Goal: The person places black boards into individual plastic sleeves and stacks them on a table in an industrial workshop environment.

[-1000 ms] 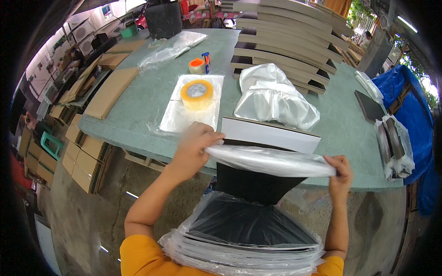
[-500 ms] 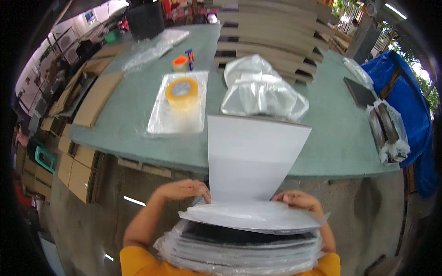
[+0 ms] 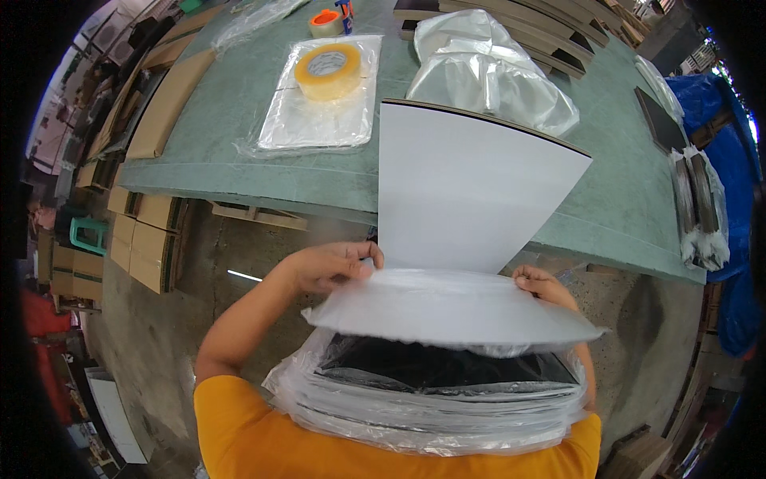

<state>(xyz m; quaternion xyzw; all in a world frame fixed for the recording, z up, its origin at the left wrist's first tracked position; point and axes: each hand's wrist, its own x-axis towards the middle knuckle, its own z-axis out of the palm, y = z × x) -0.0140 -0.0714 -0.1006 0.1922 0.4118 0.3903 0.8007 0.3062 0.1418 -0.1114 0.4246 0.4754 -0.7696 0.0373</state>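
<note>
A white-faced board [image 3: 471,184] with a dark far edge rests over the table's front edge. Its near end is inside a clear plastic bag [image 3: 455,307]. My left hand [image 3: 339,267] is closed at the left corner of the bag's mouth, thumb and fingers pinched on the film. At the right corner, my right hand [image 3: 542,283] is closed on the bag too, some of its fingers hidden behind the film. Under the bag, close to my body, lies a stack of dark panels in clear plastic [image 3: 439,411].
On the green table [image 3: 311,180], a roll of clear tape [image 3: 327,72] lies on flat plastic bags [image 3: 275,128]. Crumpled clear plastic [image 3: 487,76] sits beyond the board. Wrapped panels [image 3: 698,211] stand at the right edge, and folded cardboard [image 3: 155,239] is at the left.
The view has tipped downward, so the table sits higher in the picture. The near part of the bag has lifted off the stack, showing more dark panel. Both hands stay at the bag's mouth.
</note>
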